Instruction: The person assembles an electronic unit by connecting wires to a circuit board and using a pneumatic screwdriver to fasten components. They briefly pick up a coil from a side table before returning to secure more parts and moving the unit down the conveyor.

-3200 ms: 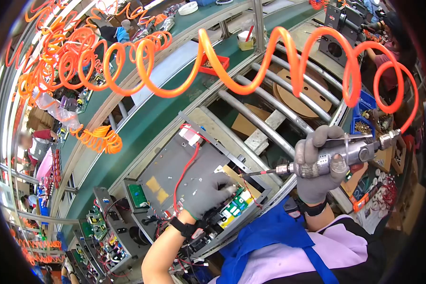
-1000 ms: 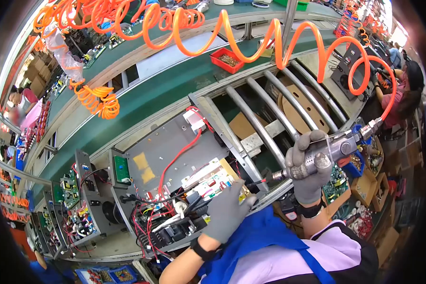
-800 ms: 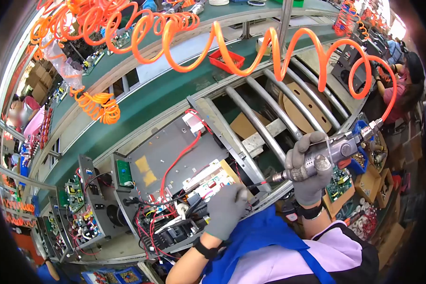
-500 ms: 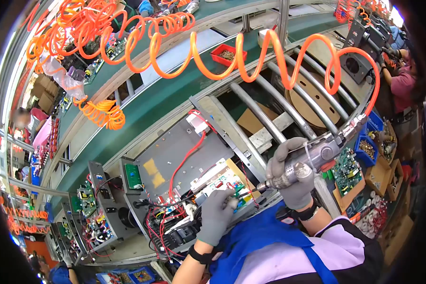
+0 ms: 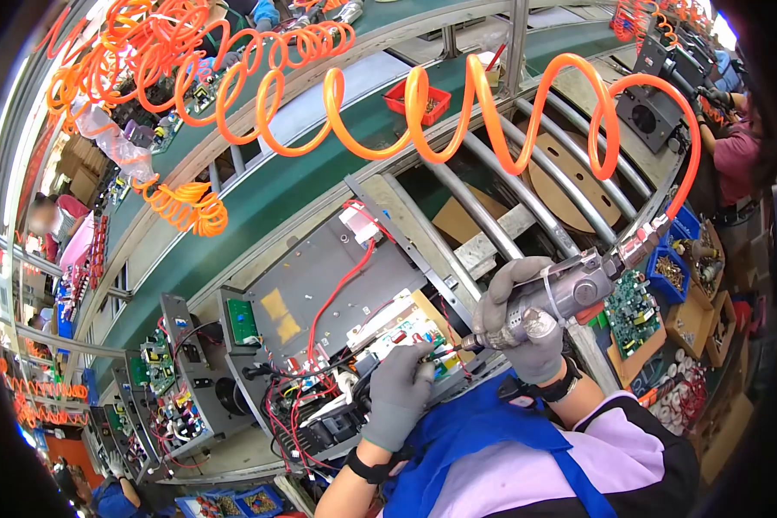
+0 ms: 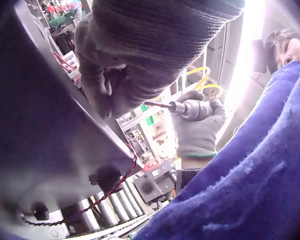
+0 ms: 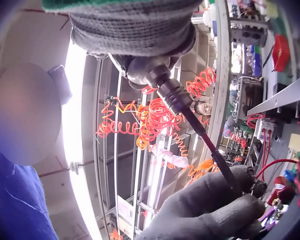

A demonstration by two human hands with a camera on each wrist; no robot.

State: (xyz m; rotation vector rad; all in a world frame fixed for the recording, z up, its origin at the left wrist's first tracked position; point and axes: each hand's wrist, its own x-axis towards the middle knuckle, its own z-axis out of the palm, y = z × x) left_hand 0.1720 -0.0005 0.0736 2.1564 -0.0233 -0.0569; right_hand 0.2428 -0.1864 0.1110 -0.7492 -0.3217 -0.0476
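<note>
In the head view the gloved right hand (image 5: 527,324) grips a metal air screwdriver (image 5: 570,292), its bit pointing left at the other hand. The gloved left hand (image 5: 399,393) has its thumb and fingers bent at the bit's end, above the circuit board (image 5: 406,332) in a grey metal chassis (image 5: 319,276). From the right wrist, the dark bit (image 7: 205,137) is seen running between the left thumb and fingers (image 7: 215,202); what small part may be at its tip is hidden. The left wrist view shows the left glove (image 6: 145,45) beside a dark panel (image 6: 50,110).
An orange coiled hose (image 5: 406,142) crosses above the work and joins the driver. Metal rollers (image 5: 483,216) lie right of the chassis; more chassis units (image 5: 194,371) stand left. Blue screw bins (image 5: 667,269) and a loose green board (image 5: 632,315) are at right. Other people work nearby.
The right hand has brought the driver left and down to the left hand. The left fingers, spread beside the board a second ago, are now drawn together at the bit. The hose has swung.
</note>
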